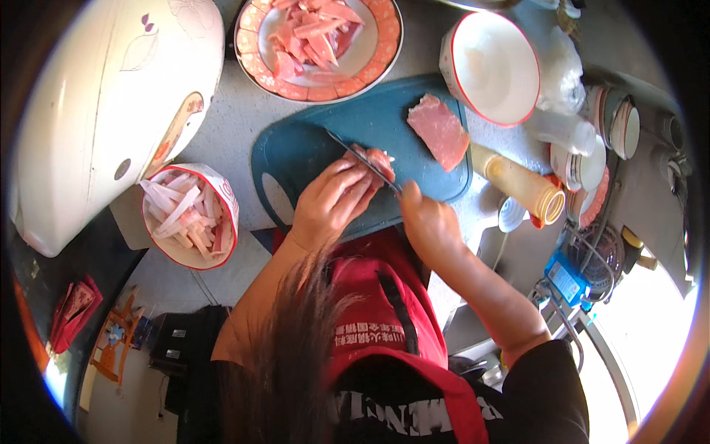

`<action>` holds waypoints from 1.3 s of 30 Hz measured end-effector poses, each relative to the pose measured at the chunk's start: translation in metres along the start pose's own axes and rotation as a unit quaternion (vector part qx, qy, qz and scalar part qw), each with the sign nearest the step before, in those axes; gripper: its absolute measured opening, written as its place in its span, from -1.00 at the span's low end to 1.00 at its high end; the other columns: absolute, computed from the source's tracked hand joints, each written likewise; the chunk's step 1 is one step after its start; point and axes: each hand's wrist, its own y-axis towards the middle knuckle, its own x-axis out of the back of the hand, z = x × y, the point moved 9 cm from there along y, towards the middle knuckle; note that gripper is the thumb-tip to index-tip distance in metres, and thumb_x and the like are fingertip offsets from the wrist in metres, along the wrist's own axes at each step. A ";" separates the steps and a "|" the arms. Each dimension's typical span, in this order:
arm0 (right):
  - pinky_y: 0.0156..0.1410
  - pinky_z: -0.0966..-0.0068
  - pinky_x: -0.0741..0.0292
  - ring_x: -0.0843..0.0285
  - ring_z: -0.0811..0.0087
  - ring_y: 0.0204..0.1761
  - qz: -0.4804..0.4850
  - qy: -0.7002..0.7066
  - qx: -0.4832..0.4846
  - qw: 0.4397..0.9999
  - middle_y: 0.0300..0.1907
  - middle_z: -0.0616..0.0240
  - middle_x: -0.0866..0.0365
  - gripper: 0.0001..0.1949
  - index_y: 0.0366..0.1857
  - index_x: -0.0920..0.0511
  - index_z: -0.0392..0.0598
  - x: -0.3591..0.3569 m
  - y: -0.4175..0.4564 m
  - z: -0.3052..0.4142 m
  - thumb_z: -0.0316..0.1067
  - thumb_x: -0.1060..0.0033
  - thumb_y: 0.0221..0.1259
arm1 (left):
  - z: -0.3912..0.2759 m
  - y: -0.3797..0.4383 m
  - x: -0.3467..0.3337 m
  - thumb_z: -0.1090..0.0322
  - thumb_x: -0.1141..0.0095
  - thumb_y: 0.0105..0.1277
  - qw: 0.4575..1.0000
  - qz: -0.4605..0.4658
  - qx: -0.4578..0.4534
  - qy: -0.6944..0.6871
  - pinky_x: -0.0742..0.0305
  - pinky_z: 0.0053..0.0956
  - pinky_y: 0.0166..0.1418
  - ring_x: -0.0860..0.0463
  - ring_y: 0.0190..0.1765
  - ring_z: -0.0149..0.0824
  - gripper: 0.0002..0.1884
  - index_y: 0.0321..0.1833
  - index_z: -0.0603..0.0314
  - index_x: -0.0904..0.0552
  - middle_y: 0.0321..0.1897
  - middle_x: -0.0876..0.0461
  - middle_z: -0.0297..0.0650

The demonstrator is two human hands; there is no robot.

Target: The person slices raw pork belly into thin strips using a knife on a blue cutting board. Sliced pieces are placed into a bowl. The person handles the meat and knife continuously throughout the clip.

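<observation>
A dark green cutting board (pixel 310 136) lies before me. On it, my left hand (pixel 335 197) presses down a piece of raw meat (pixel 379 161), fingers bent over it. My right hand (pixel 430 222) grips the handle of a knife (pixel 355 152), whose blade runs diagonally across that meat beside my left fingertips. The knife handle is mostly hidden in my fist. A flat slab of raw meat (pixel 439 132) rests apart at the board's right end. Beyond the board, a plate with an orange patterned rim (pixel 383 53) holds a heap of raw meat strips (pixel 316 39).
Left of the board stands a red-rimmed bowl (pixel 228 222) of pale strips (pixel 183 205), near a large white appliance (pixel 127 100). Another red-rimmed bowl (pixel 493 66) is at the back right. A jar lying on its side (pixel 521 183) and stacked dishes (pixel 582 161) crowd the right.
</observation>
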 end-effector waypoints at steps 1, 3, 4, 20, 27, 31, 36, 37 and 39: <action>-0.56 0.35 -0.59 -0.68 0.26 -0.61 -0.030 -0.001 0.010 1.000 -0.62 0.23 -0.60 -0.83 -0.27 -0.37 -0.04 0.002 0.013 0.006 -0.42 -0.17 0.15 | 0.001 0.004 0.001 0.58 -0.47 -0.02 1.000 0.000 -0.001 0.005 -0.69 -0.35 0.11 -0.69 0.02 -0.15 -0.70 -0.18 0.29 -0.72 -0.10 -0.66 -0.20; -0.59 0.35 -0.57 -0.65 0.27 -0.65 -0.064 -0.013 0.012 0.998 -0.68 0.27 -0.57 -0.85 -0.32 -0.34 0.00 0.008 0.020 0.013 -0.38 -0.14 0.21 | -0.001 0.002 0.002 0.57 -0.47 -0.02 1.000 0.007 -0.001 0.010 -0.68 -0.36 0.14 -0.68 0.04 -0.17 -0.67 -0.15 0.28 -0.72 -0.09 -0.66 -0.21; -0.60 0.35 -0.57 -0.64 0.28 -0.66 -0.058 -0.009 0.000 0.998 -0.70 0.27 -0.55 -0.85 -0.32 -0.33 0.00 0.001 0.018 0.008 -0.36 -0.14 0.25 | -0.002 0.003 0.002 0.57 -0.46 -0.02 1.000 0.004 -0.009 0.017 -0.67 -0.36 0.15 -0.68 0.04 -0.17 -0.67 -0.14 0.28 -0.72 -0.09 -0.66 -0.21; -0.63 0.19 -0.47 -0.55 0.06 -0.69 0.026 0.060 -0.025 0.998 -0.76 0.15 -0.43 -0.74 -0.29 -0.33 -0.11 0.028 -0.021 -0.005 -0.24 -0.20 0.40 | -0.003 0.001 0.012 0.52 -0.45 0.08 0.999 -0.037 -0.016 0.020 -0.70 -0.40 0.10 -0.72 -0.02 -0.18 -0.77 -0.19 0.34 -0.72 -0.15 -0.67 -0.21; -0.55 0.21 -0.58 -0.66 0.11 -0.59 0.001 0.044 -0.010 0.999 -0.64 0.18 -0.57 -0.78 -0.24 -0.32 -0.10 0.007 0.002 0.012 -0.51 -0.14 0.10 | 0.004 0.000 0.008 0.54 -0.51 -0.03 0.999 -0.023 0.019 -0.023 -0.69 -0.34 0.05 -0.70 -0.02 -0.13 -0.72 -0.23 0.31 -0.71 -0.16 -0.67 -0.20; -0.60 0.21 -0.52 -0.59 0.07 -0.67 0.023 0.045 -0.039 0.998 -0.75 0.14 -0.47 -0.75 -0.29 -0.31 -0.11 0.006 -0.026 -0.003 -0.26 -0.19 0.39 | -0.002 0.001 0.007 0.56 -0.46 -0.01 1.000 -0.005 0.000 -0.024 -0.69 -0.39 0.05 -0.70 -0.04 -0.16 -0.74 -0.24 0.32 -0.69 -0.20 -0.65 -0.21; -0.58 0.29 -0.59 -0.65 0.18 -0.65 -0.055 0.009 0.001 0.998 -0.71 0.19 -0.56 -0.81 -0.28 -0.35 -0.11 0.000 0.013 0.019 -0.27 -0.10 0.41 | 0.000 0.001 0.007 0.56 -0.48 -0.05 1.000 -0.012 0.006 -0.024 -0.68 -0.37 0.03 -0.70 -0.03 -0.14 -0.68 -0.18 0.32 -0.71 -0.15 -0.67 -0.19; -0.58 0.28 -0.59 -0.65 0.15 -0.65 -0.053 0.040 -0.027 0.997 -0.71 0.18 -0.55 -0.79 -0.28 -0.35 -0.11 0.000 0.015 0.012 -0.25 -0.10 0.42 | -0.001 0.001 0.007 0.55 -0.48 -0.03 1.000 -0.014 0.000 -0.014 -0.69 -0.40 0.01 -0.70 -0.02 -0.17 -0.69 -0.18 0.31 -0.71 -0.14 -0.67 -0.21; -0.57 0.24 -0.58 -0.63 0.11 -0.65 -0.046 0.102 -0.080 0.990 -0.71 0.15 -0.54 -0.75 -0.29 -0.34 -0.12 -0.006 0.016 -0.006 -0.20 -0.11 0.44 | -0.005 0.003 0.007 0.48 -0.47 0.01 0.999 -0.014 -0.022 0.022 -0.68 -0.40 0.00 -0.70 -0.02 -0.19 -0.71 -0.17 0.29 -0.72 -0.15 -0.69 -0.23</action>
